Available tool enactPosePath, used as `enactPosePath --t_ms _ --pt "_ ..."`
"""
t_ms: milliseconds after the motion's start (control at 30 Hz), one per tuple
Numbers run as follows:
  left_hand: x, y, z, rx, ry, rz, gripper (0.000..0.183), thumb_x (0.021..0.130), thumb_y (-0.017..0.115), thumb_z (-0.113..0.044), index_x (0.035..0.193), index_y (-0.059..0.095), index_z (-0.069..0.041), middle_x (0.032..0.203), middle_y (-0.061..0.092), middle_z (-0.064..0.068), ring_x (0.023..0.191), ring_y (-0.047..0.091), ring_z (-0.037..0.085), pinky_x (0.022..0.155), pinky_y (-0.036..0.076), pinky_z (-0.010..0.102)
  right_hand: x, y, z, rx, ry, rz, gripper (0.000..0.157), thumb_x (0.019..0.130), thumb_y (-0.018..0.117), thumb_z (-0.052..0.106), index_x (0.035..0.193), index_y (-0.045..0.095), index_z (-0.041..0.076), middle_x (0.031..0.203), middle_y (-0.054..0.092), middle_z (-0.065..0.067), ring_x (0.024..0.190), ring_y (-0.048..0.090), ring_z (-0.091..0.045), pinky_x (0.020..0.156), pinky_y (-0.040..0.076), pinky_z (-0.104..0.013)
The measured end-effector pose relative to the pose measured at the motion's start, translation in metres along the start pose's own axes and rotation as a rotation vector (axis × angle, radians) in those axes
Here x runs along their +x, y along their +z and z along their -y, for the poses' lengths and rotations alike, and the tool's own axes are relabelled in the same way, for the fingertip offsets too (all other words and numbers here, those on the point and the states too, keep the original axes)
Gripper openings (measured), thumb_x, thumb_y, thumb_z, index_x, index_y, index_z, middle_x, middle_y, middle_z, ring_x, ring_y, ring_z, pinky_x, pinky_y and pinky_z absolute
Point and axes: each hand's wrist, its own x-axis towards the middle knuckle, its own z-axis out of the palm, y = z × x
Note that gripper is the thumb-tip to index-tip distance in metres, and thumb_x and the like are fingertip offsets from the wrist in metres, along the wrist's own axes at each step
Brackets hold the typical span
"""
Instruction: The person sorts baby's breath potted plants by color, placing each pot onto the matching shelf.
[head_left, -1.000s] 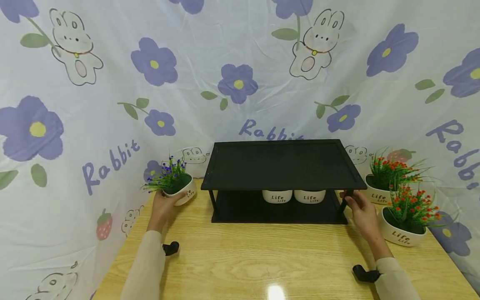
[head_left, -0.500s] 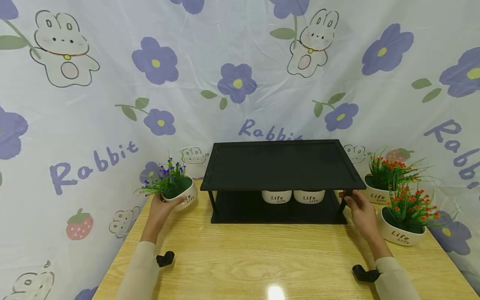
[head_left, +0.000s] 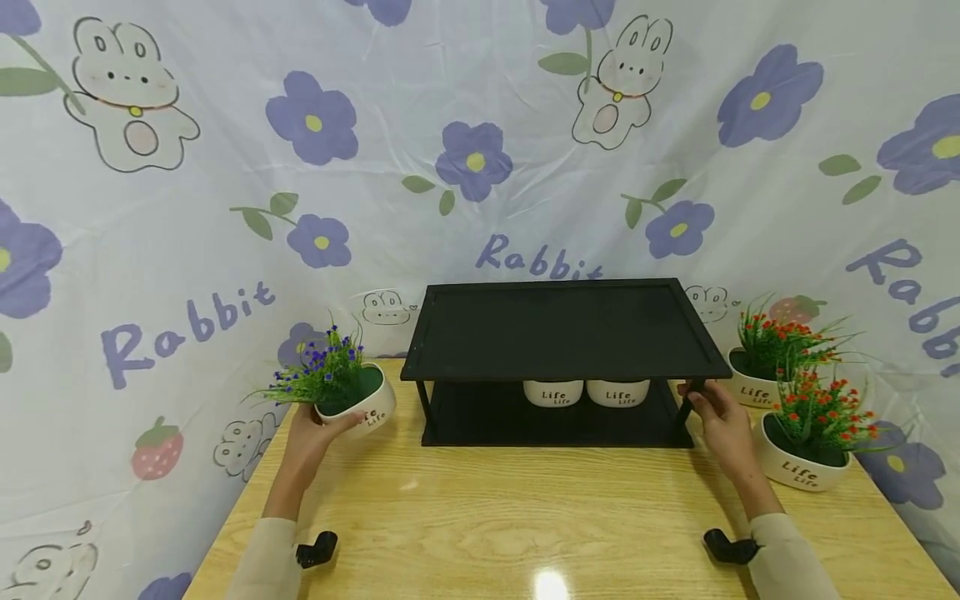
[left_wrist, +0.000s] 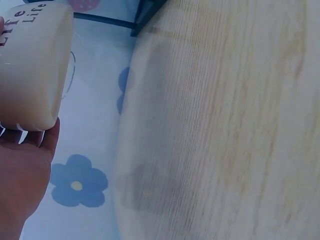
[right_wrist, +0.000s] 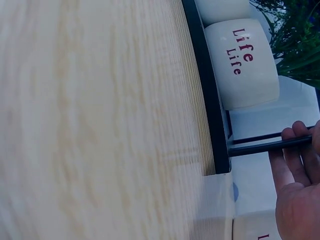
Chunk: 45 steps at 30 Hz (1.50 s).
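My left hand (head_left: pixel 306 446) grips a white oval flowerpot (head_left: pixel 373 407) with grass and small purple-blue flowers (head_left: pixel 330 367), left of the black two-tier shelf (head_left: pixel 562 329). The pot tilts to the left, and in the left wrist view its white wall (left_wrist: pixel 30 70) appears raised off the table. With curled fingers, my right hand (head_left: pixel 726 429) holds the shelf's front right post (right_wrist: pixel 265 147). Two white "Life" pots (head_left: pixel 553 393) stand side by side on the lower tier, their tops hidden by the upper board in the head view.
Two white pots with red-orange flowers stand right of the shelf, one farther back (head_left: pixel 756 390) and one nearer (head_left: pixel 806 467). A patterned cloth (head_left: pixel 420 75) hangs behind and beside the wooden table (head_left: pixel 510 508). A black wrist mount (head_left: pixel 318 550) sits on the left sleeve.
My left hand has drawn the purple-blue flowerpot slightly nearer, and the pot leans more to the left. The right hand and the shelf stay where they were.
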Motion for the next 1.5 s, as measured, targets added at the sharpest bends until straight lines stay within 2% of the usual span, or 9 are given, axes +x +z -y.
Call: enactPosePath --t_ms 133,233,400,633,800,967,1100,1267,1500 --pt "-0.009 0.002 -0.005 0.010 0.034 0.009 0.096 0.097 0.081 -0.034 0.169 0.021 -0.014 0.164 0.041 0.012 0.145 0.046 0.024 0.103 0.047 0.014 0.000 0.000 0.000 -0.013 0.008 -0.002 0.036 0.114 0.052 0.021 0.139 0.061 -0.003 0.129 0.071 -0.016 0.111 0.057 0.020 0.096 0.046 0.000" --pt "-0.015 0.003 -0.008 0.008 0.068 0.014 0.094 0.096 0.082 -0.029 0.168 0.024 -0.014 0.163 0.042 0.011 0.139 0.048 0.013 0.099 0.044 0.008 0.000 0.000 0.000 -0.001 0.009 -0.001 0.036 0.114 0.053 0.021 0.140 0.060 -0.003 0.128 0.072 -0.012 0.111 0.058 0.019 0.096 0.046 0.000" --pt "-0.025 0.006 -0.013 0.018 0.101 0.021 0.089 0.096 0.082 -0.024 0.166 0.029 -0.013 0.158 0.045 0.009 0.125 0.050 -0.004 0.097 0.046 0.008 -0.001 0.000 -0.003 0.012 -0.008 -0.002 0.034 0.113 0.054 0.018 0.138 0.061 -0.004 0.125 0.073 -0.007 0.110 0.061 0.016 0.095 0.047 -0.001" --pt "-0.035 0.018 -0.020 -0.019 0.171 0.042 0.082 0.093 0.084 -0.015 0.161 0.038 -0.011 0.142 0.054 -0.005 0.117 0.058 -0.002 0.095 0.053 0.013 -0.001 -0.001 -0.005 0.026 -0.017 0.001 0.035 0.113 0.054 0.018 0.139 0.060 -0.005 0.121 0.072 0.009 0.112 0.061 0.017 0.096 0.047 0.000" --pt "-0.040 0.027 -0.024 -0.031 0.236 0.088 0.084 0.090 0.084 -0.008 0.161 0.040 -0.011 0.136 0.058 -0.016 0.118 0.061 -0.003 0.096 0.054 0.015 -0.001 0.000 -0.003 0.022 -0.037 -0.002 0.032 0.113 0.054 0.018 0.135 0.062 -0.005 0.119 0.072 0.012 0.111 0.062 0.016 0.096 0.046 0.000" --pt "-0.041 0.034 -0.029 -0.048 0.323 0.119 0.089 0.086 0.086 -0.002 0.161 0.041 -0.013 0.141 0.057 -0.019 0.127 0.058 -0.004 0.104 0.048 0.012 -0.002 0.001 -0.002 0.028 -0.027 -0.002 0.033 0.113 0.054 0.017 0.136 0.061 -0.005 0.120 0.073 0.006 0.111 0.062 0.015 0.096 0.046 0.000" --pt "-0.041 0.040 -0.031 -0.061 0.347 0.141 0.086 0.085 0.086 -0.001 0.158 0.044 -0.012 0.139 0.061 -0.019 0.124 0.060 -0.002 0.103 0.049 0.014 -0.001 0.001 -0.001 0.027 -0.031 -0.006 0.033 0.113 0.054 0.016 0.137 0.061 -0.005 0.123 0.073 -0.004 0.111 0.062 0.015 0.096 0.046 -0.001" --pt "-0.043 0.051 -0.028 -0.075 0.369 0.187 0.086 0.084 0.087 0.000 0.158 0.044 -0.011 0.140 0.060 -0.019 0.124 0.061 0.000 0.103 0.050 0.015 0.000 0.001 -0.002 0.001 -0.016 -0.005 0.033 0.113 0.053 0.018 0.137 0.061 -0.003 0.125 0.073 -0.007 0.112 0.061 0.016 0.095 0.046 0.000" --pt "-0.046 0.076 -0.027 -0.064 0.375 0.259 0.087 0.081 0.092 -0.004 0.156 0.047 -0.009 0.147 0.059 -0.001 0.127 0.059 -0.002 0.108 0.047 0.016 0.000 0.000 -0.003 -0.029 -0.002 -0.001 0.033 0.114 0.052 0.019 0.138 0.061 -0.002 0.129 0.071 -0.018 0.111 0.058 0.019 0.095 0.045 0.001"
